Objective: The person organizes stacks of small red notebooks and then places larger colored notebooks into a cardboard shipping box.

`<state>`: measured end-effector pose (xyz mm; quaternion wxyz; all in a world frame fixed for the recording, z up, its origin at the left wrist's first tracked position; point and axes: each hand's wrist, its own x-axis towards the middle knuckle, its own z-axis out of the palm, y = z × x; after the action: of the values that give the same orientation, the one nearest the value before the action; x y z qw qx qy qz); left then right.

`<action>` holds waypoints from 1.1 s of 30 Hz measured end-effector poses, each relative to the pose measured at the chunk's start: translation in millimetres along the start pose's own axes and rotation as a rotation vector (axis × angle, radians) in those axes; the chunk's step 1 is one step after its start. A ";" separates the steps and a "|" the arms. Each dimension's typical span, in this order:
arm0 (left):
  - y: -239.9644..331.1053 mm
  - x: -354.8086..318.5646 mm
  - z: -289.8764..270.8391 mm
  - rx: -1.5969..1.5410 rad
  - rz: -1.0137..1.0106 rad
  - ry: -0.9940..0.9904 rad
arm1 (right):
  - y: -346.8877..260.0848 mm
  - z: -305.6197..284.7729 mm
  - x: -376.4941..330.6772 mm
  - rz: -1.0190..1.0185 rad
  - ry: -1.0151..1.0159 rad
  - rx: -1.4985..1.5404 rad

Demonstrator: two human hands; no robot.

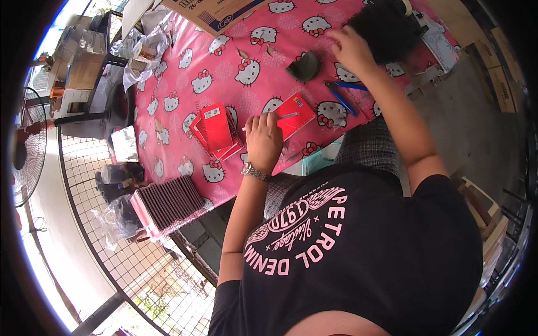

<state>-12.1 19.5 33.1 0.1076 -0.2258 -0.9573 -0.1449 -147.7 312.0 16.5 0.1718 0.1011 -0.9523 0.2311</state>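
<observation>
Left grip (264, 139) presses flat on red booklet (295, 116) at bench (224, 73) near edge; right grip (350, 49) spread by black bag (386, 31); cardboard box (216, 12) at far edge.

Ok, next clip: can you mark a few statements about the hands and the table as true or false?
1. The left hand rests on a red notebook. True.
2. The right hand holds the blue pens. False: the pens lie on the tablecloth, and this hand is up at a black fuzzy thing.
3. The tablecloth is plain green. False: it is pink with cartoon cats.
4. A wristwatch sits on the left wrist. True.
</observation>
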 end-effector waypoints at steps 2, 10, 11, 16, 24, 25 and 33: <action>1.6 -3.9 7.9 0.024 -0.040 0.028 | -29.0 1.2 -21.8 -0.170 -0.098 0.346; 6.3 2.4 8.6 0.044 -0.038 0.087 | -78.4 -3.3 -81.9 -0.162 -0.332 0.772; 5.1 2.4 9.1 0.043 -0.040 0.083 | -80.0 -1.7 -81.8 -0.168 -0.282 0.774; 5.7 2.4 11.6 0.043 -0.031 0.101 | -82.3 3.5 -82.7 -0.178 -0.205 0.761; 10.7 5.5 15.5 0.009 -0.031 0.130 | -89.4 -9.4 -81.1 0.046 -0.610 0.836; 13.2 5.9 16.0 0.007 -0.008 0.121 | -93.7 -10.9 -83.0 -0.019 -0.552 0.794; 13.9 7.8 20.2 -0.069 -0.001 0.077 | -86.4 -1.1 -81.4 -0.347 -0.206 0.648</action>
<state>-15.4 41.1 19.5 0.1367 -0.2231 -0.9470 -0.1864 -49.0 246.4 22.1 0.0706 0.3326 -0.8108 0.4764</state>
